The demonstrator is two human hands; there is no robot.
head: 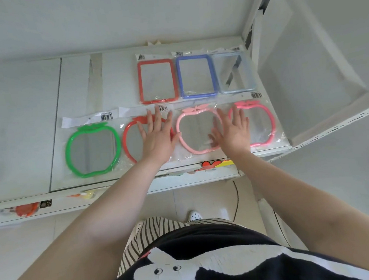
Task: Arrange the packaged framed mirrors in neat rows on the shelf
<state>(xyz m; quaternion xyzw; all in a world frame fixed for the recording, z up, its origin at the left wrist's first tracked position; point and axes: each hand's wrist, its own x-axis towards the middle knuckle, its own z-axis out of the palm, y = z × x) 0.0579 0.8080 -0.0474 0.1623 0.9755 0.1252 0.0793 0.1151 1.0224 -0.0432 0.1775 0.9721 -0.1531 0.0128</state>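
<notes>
White shelf in front of you carries seven bagged mirrors in two rows. At the back, three rectangular ones sit side by side: the red rectangular mirror, the blue rectangular mirror and the pale blue rectangular mirror, touching or nearly so. Along the front edge lie four apple-shaped ones: the green apple mirror on the left, then the red apple mirror, the pink apple mirror and the bright pink apple mirror at the right end.

Your left hand is spread flat, fingers wide, palm down over the right half of the red apple mirror, gripping nothing. Your right hand is likewise flat and splayed, lying across the gap between the pink and bright pink apple mirrors, holding nothing. Whether either palm presses the bags or hangs just above them, you cannot tell from this view.
</notes>
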